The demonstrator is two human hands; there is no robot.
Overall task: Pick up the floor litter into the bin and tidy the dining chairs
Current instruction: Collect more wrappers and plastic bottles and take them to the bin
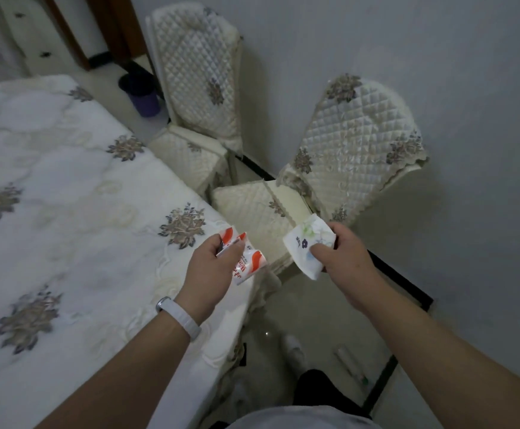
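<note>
Fingers (321,251) of the right hand (342,258) pinched a floral tissue packet (305,243) and the left hand (212,267) gripped a red-and-white wrapper (249,264), both held beside the table (66,181) corner and well apart from the purple bin (144,96), so binning remained outstanding, and the near chair (354,144) and far chair (196,72) appeared unstraightened.

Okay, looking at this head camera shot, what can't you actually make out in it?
- Head view: print on the red-and-white wrappers, part covered by the left hand, too small to read.
- Head view: purple bin, inside too dark to see; the far chair cuts off its side.
- Head view: pale thing on the floor, blurred, unidentifiable.
- Head view: floral packet, part covered by the right hand.
</note>
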